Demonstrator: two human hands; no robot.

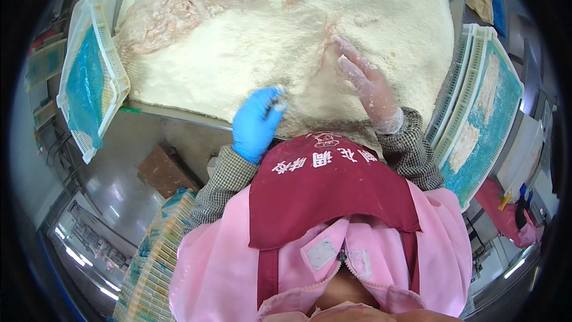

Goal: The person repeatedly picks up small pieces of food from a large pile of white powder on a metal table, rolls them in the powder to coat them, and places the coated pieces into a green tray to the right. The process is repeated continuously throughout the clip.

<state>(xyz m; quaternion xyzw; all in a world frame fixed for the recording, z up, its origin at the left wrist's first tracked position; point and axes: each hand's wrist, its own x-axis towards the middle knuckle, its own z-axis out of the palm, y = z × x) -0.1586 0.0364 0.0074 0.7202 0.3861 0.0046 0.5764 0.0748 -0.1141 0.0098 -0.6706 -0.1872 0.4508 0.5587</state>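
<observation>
My left hand (257, 120), in a blue glove, hovers at the near edge of a wide bed of pale powder (201, 71). Its fingers are bent and powdery at the tips, with a gap to the thumb and nothing visible between. My right hand (368, 82) wears a clear plastic glove dusted white. Two of its fingers reach out against a pinkish, powder-covered strip of raw meat (327, 49) lying in the bed. Whether the fingertips press on the strip is hard to tell. A large heap of raw, pale pink meat (196, 4) rests on the powder at the far left.
At the right, stacked white plastic trays lean by the bed; the outer tray (469, 161) has a blue-green lining and two coated pieces (464, 147). Another lined tray (85, 85) stands tilted at the left. Stacked trays (152, 259) and a brown box (165, 172) are lower left.
</observation>
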